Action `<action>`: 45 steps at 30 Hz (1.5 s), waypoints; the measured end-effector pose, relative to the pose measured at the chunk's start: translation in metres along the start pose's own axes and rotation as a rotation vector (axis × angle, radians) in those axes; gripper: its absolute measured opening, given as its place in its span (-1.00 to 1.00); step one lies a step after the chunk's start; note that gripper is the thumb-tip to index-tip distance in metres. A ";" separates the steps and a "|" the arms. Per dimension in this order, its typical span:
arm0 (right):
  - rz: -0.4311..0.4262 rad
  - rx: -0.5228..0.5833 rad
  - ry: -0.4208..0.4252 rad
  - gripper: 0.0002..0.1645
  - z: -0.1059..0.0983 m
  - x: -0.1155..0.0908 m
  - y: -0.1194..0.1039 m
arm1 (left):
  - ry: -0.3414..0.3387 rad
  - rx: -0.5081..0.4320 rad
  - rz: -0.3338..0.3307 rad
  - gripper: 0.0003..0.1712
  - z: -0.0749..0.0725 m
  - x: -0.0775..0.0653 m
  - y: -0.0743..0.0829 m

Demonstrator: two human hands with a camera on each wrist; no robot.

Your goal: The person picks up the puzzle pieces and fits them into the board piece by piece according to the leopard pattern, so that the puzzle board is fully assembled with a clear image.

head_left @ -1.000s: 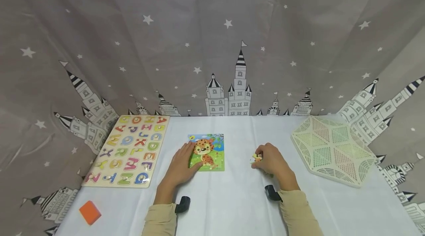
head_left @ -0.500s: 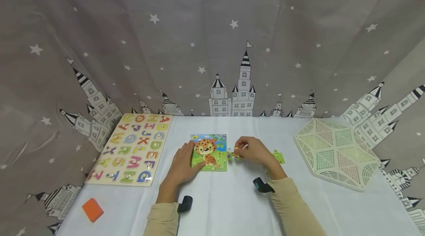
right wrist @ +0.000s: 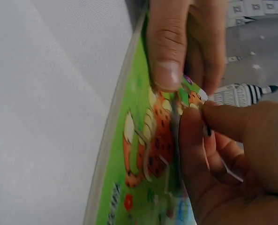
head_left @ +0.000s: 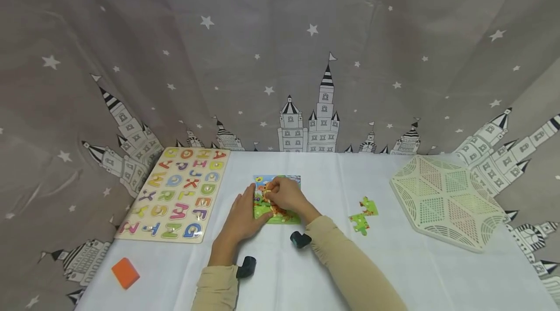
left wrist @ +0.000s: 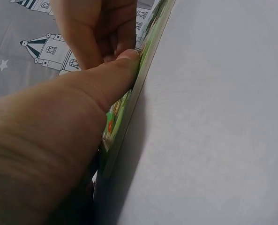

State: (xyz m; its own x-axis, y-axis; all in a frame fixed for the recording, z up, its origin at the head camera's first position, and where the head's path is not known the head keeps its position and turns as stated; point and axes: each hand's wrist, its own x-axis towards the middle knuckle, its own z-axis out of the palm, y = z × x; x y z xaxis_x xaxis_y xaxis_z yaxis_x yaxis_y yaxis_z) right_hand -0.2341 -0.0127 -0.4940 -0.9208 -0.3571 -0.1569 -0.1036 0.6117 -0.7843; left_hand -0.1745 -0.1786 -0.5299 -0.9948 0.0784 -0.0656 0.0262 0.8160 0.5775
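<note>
Head | right hand (head_left: 286, 196) pinching 1 piece (right wrist: 194, 97) | left hand (head_left: 242, 216) wide — thumb (left wrist: 113, 77) on 1 board (head_left: 286, 220) | right of fingers — 2 loose pieces (head_left: 360, 224)

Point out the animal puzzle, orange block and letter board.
Animal puzzle (right wrist: 161, 130): right wrist view, printed animal's spotted body.
Orange block (head_left: 125, 272): head view, upper face.
Letter board (head_left: 176, 188): head view, middle of its face.

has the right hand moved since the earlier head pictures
Yes: in the head view, the right hand has moved left, away from the perforated hexagonal board, and is now over the leopard jigsaw puzzle.
</note>
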 end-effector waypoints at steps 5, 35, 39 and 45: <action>0.063 -0.118 0.075 -0.78 0.006 0.007 -0.006 | 0.007 -0.009 0.025 0.19 0.000 0.000 0.000; 0.134 -0.266 0.138 -0.65 0.021 0.011 -0.015 | 0.033 -0.002 0.038 0.09 -0.004 -0.006 0.002; 0.046 -0.196 0.080 -0.70 0.013 0.005 -0.008 | 0.032 0.006 0.026 0.03 -0.003 -0.006 -0.001; -0.006 0.001 0.106 -0.75 -0.027 -0.030 0.026 | 0.029 0.011 0.019 0.08 -0.002 -0.004 -0.001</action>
State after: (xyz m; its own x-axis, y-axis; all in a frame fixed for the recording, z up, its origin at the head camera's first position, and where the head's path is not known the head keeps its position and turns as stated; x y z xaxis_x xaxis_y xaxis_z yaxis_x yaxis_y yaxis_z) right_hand -0.2196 0.0331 -0.4931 -0.9549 -0.2836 -0.0877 -0.1088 0.6091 -0.7856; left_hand -0.1708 -0.1805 -0.5283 -0.9965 0.0777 -0.0312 0.0462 0.8210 0.5690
